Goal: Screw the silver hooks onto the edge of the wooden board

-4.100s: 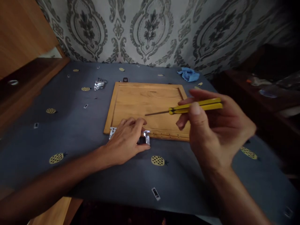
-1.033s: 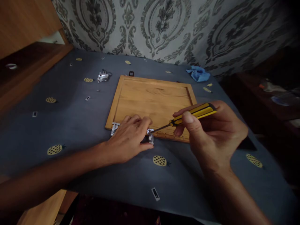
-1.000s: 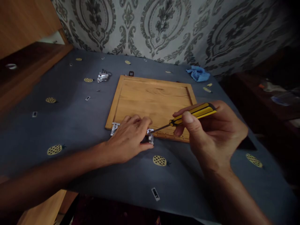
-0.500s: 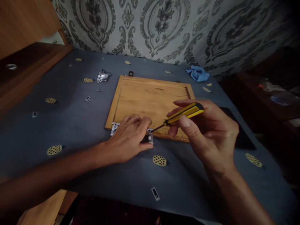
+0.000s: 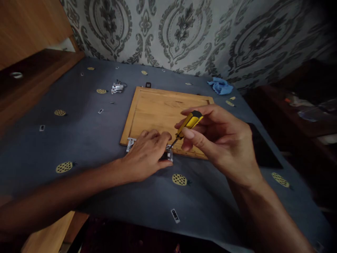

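My right hand (image 5: 223, 140) grips a screwdriver (image 5: 190, 123) with a yellow and black handle between thumb and fingers. Its shaft slants down to a metal hinge (image 5: 170, 156) at the near edge of a framed wooden panel (image 5: 160, 109). Thumb and fingers of my left hand (image 5: 150, 154) close around that hinge and press it against the panel, hiding part of it. Left of this hand, a second hinge (image 5: 130, 144) sits at the panel's near left corner. The screwdriver's tip meets the hinge; a screw there is too small to make out.
Loose metal hinges (image 5: 117, 87) lie beyond the panel's left side, with a small screw (image 5: 112, 103) nearby. A crumpled blue cloth (image 5: 220, 86) rests at the back right. A flat black object (image 5: 265, 147) lies right of the panel. Wooden furniture (image 5: 28, 31) borders the left.
The screwdriver's handle has swung left and more upright, my right hand moving left with it. My left hand keeps its place on the hinge.
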A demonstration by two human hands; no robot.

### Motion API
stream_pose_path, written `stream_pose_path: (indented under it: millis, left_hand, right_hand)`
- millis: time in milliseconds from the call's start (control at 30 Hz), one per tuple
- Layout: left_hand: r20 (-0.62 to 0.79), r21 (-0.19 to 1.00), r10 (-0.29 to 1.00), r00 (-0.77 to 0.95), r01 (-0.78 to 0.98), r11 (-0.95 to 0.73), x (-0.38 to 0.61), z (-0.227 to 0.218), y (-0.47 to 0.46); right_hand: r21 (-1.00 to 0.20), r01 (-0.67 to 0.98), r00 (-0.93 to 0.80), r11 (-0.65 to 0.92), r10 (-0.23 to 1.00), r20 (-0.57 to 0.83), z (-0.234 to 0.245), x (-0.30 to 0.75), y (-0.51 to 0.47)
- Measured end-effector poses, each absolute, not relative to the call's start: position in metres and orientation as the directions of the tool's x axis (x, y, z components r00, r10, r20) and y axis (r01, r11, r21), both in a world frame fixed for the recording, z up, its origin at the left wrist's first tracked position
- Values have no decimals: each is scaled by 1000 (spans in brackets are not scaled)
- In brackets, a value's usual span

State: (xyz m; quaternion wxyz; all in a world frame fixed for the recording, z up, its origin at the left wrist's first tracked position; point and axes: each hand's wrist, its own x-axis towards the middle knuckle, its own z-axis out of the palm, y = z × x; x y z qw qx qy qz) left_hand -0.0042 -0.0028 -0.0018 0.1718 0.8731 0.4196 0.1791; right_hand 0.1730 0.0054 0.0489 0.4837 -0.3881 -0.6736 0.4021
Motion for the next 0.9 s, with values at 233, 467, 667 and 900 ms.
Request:
stream_pose_path:
  millis: [233,467,667,900]
  left_hand:
    - [189,451,788,586,661,-599,-5,-3,-2]
    - [176,441,786,593,666,-601,-4,-2,-3]
    - [166,453,797,581,673,-585,-4,-1,-3]
    - [199,465,790,579,654,-597,-5,-4,-2]
  right_hand:
    - [-890,172,-243,423,893,378,44,179,7]
    - [-911,113,-205,397,906,369,41,173,17]
    - [-923,106,-242,370,910,337,43,172,25]
    - [-914,162,-261,372,909,323,47,178,15]
